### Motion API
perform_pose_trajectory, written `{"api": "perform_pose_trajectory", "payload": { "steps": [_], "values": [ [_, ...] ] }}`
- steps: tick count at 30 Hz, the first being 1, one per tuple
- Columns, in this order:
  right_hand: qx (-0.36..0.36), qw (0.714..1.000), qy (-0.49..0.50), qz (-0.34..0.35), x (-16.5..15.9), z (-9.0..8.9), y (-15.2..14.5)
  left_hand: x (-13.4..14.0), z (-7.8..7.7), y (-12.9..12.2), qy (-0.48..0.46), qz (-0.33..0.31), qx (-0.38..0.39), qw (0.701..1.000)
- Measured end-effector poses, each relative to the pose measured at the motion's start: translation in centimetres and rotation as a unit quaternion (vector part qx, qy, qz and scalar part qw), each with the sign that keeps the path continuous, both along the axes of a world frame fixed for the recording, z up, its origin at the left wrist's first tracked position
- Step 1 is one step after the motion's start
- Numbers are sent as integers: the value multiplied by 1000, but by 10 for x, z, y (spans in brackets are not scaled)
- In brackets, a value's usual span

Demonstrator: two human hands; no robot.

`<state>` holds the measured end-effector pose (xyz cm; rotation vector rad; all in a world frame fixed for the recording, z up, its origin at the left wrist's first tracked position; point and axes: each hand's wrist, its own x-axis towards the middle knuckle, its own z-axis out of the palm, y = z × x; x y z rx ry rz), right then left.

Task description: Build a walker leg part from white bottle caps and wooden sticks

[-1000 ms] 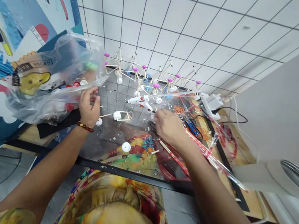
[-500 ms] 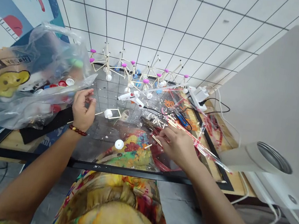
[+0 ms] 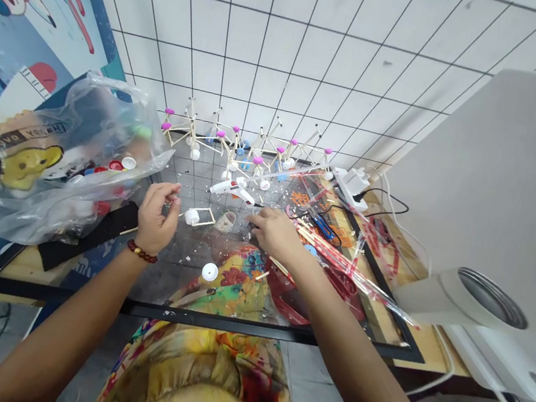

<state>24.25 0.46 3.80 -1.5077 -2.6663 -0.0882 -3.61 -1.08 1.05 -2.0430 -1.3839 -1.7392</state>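
Note:
My left hand [image 3: 158, 217] hovers at the left of the dark glossy tabletop, fingers loosely curled and the thumb apart from them; nothing shows between them. Just right of it lies a small frame of pale sticks [image 3: 206, 218] joined to a white cap [image 3: 191, 217]. My right hand [image 3: 274, 232] reaches leftward over the table, fingers stretched out, below the white glue gun [image 3: 232, 188]. Its fingertips are close to small scraps, and no held thing is visible. A loose white cap [image 3: 209, 272] lies nearer the front edge.
Stick models with pink and white caps [image 3: 258, 160] stand along the tiled wall. A clear bag of bottle caps [image 3: 78, 167] is at the left. Bundled sticks [image 3: 335, 254], a blue tool [image 3: 323, 227], a power strip [image 3: 352, 185] and a grey-white cylinder [image 3: 464, 298] occupy the right.
My right hand has moved left and slightly away from me, from beside the dark-jawed pliers toward the glue gun, and now covers where the jaws showed. My left hand has shifted slightly right.

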Motion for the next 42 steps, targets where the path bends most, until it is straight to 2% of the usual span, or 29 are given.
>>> {"api": "perform_pose_trajectory", "payload": {
  "steps": [2, 4, 7, 10, 13, 17, 20, 23, 27, 31, 33, 34, 36, 38, 42],
  "values": [
    [5, 998, -37, 50, -8, -2, 7, -1, 0, 0, 11, 6, -3, 1000],
    [20, 998, -37, 48, -9, 1, 12, -2, 0, 0, 16, 11, -8, 1000],
    [52, 996, 71, -4, 1, 10, 15, -2, 0, 1, 22, 6, -12, 1000],
    [26, 989, 141, 34, 12, 16, 14, -1, 0, 1, 26, -6, -7, 1000],
    [-14, 994, 79, 76, 11, 9, 11, -1, 0, 1, 27, -11, -7, 1000],
    [-9, 996, 44, 80, -6, -11, 5, -2, 2, 1, 31, -3, -11, 999],
    [-8, 994, 1, 111, -11, -15, 2, -3, 3, 1, 27, 3, -3, 1000],
    [3, 996, -16, 86, 4, -4, -1, -4, 4, 1, 24, 7, 2, 1000],
    [28, 996, 51, 68, 35, 17, -15, -3, 4, 0, 24, 4, 6, 1000],
    [-93, 986, 30, 137, 43, 14, -41, -2, 4, 0, 26, -4, 6, 1000],
    [-109, 985, 23, 133, 41, 6, -49, -2, 3, -1, 29, 2, 1, 1000],
    [-91, 989, 22, 114, 39, 3, -50, -2, 3, -1, 28, 7, -3, 1000],
    [-37, 996, 47, 62, 35, -1, -48, -2, 4, -2, 23, 18, -9, 1000],
    [1, 993, 117, 27, 27, -2, -44, -2, 4, -2, 18, 20, -5, 1000],
    [-12, 971, 235, 44, -5, -4, -47, -5, 5, 0, 9, 23, 17, 1000]
  ]
}}
